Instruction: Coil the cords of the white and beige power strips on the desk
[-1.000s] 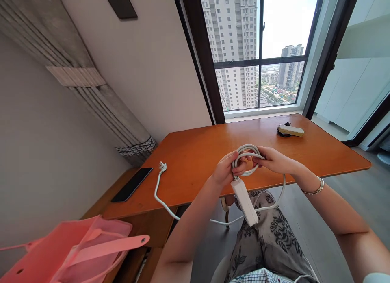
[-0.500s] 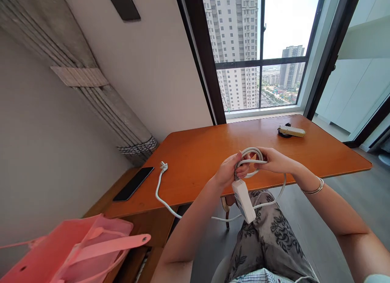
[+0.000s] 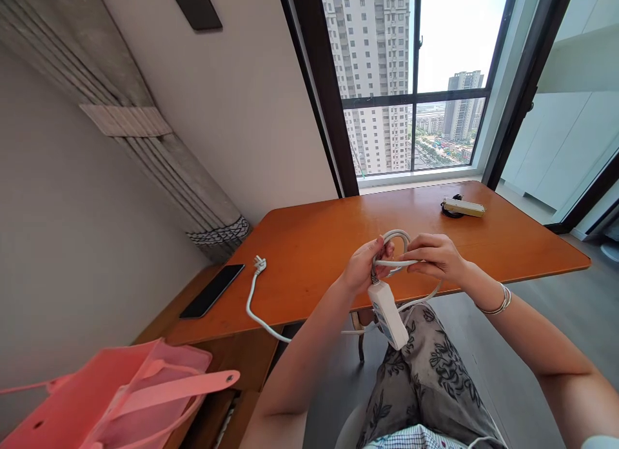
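A white power strip (image 3: 388,315) hangs tilted below my left hand (image 3: 363,266), above my knees. My left hand is closed around the loops of its white cord (image 3: 397,233), close to where the cord enters the strip. My right hand (image 3: 435,257) pinches a stretch of the same cord at the right side of the coil, fingers closed. From there the cord droops behind the strip, passes behind my left forearm and runs up onto the table. At its end, a white plug (image 3: 260,264) lies on the tabletop with its prongs showing.
A black phone or tablet (image 3: 211,291) lies at the left edge of the brown table (image 3: 319,242). Toward the back right rests a yellowish power strip (image 3: 463,208) with a black cord. A pink bag (image 3: 111,397) stands at the lower left; a window is behind the table.
My right hand has turned and drawn the cord across the coil, its fingers now lying over it. The hanging cord has risen and shortened. My left hand keeps its hold.
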Tool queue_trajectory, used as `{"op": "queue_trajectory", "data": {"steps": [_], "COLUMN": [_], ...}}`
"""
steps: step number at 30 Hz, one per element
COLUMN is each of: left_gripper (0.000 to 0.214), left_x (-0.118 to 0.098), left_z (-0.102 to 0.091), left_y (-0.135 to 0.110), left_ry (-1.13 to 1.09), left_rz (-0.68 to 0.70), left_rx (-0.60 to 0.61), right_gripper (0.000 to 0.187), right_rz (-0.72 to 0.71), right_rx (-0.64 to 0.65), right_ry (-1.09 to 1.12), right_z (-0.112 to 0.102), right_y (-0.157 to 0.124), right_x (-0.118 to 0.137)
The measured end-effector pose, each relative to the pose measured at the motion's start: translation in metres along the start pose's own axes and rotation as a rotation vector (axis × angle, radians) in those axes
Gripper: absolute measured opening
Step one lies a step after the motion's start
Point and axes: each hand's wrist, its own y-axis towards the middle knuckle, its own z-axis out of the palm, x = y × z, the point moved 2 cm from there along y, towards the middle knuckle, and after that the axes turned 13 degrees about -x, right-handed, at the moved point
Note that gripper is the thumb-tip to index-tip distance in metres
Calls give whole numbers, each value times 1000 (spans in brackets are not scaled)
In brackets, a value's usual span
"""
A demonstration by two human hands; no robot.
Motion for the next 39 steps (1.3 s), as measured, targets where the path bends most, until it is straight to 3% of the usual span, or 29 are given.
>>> {"op": "queue_trajectory", "data": {"steps": [8, 14, 18, 21, 24, 27, 31, 39], "left_gripper": [44, 48, 50, 60, 66, 67, 65, 60], "left_x": [5, 5, 5, 5, 3, 0, 0, 9], "left_z": [-5, -4, -1, 1, 4, 5, 5, 8], "left_y": [3, 0, -2, -3, -7, -11, -13, -14], "left_ry": [-27, -25, 16, 46, 108, 187, 196, -30], "left_rz": [-20, -12, -39, -58, -69, -70, -92, -63], "left_rx": [66, 172, 177, 177, 258, 338, 370, 293], "right_gripper": [47, 47, 42, 36, 36, 36, 40, 54], "right_rz": [177, 160, 120, 129, 200, 222, 304, 534], "right_rx": [112, 166, 105, -26, -176, -114, 40, -67], "right_ry": [-37, -101, -205, -231, -241, -265, -153, 276], "right_z": [0, -7, -7, -5, -5, -3, 2, 17], "right_y": [11, 17, 16, 13, 13, 16, 15, 4], "right_x": [13, 14, 11, 10, 10, 10, 8, -2]}}
